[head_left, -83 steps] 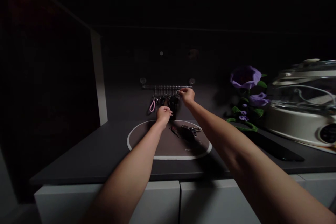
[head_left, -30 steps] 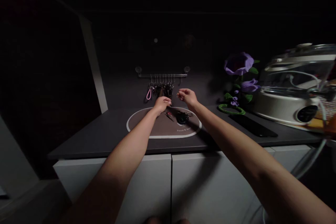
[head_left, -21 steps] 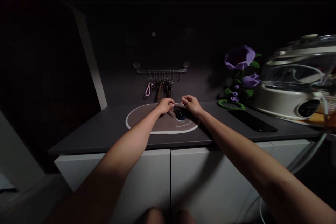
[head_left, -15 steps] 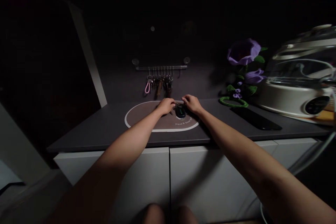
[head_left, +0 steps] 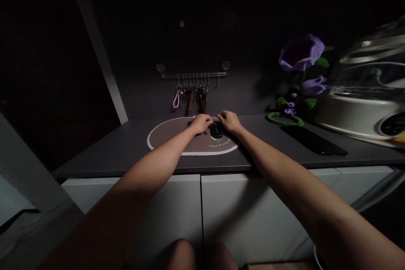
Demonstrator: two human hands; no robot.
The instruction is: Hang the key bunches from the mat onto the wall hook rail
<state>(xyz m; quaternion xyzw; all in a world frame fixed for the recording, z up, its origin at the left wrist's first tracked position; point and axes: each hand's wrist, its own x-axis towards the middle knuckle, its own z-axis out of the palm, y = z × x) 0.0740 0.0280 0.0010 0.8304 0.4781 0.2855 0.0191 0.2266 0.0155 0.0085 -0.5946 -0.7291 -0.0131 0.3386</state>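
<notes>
My left hand (head_left: 201,123) is closed over a bunch of keys, and a thin key tip (head_left: 205,132) pokes out beneath its fingers. Between my two hands a dark key fob (head_left: 217,130) with small green marks lies on the brown oval mat (head_left: 171,139). My right hand (head_left: 230,121) is just right of the fob, its fingers curled together at the key ring end. Whatever is pinched in its fingertips is too small and dark to make out.
Behind the mat, a clear hook rail (head_left: 193,76) on the wall carries several keys and a pink loop strap (head_left: 176,100). To the right are purple felt flowers (head_left: 302,55) with a green ring base, a black phone (head_left: 313,140) and a white appliance (head_left: 354,114).
The view has shifted slightly, so the flowers and appliance appear further right. Both hands stay over the mat, with the right fingertips slightly closer to the fob's top.
</notes>
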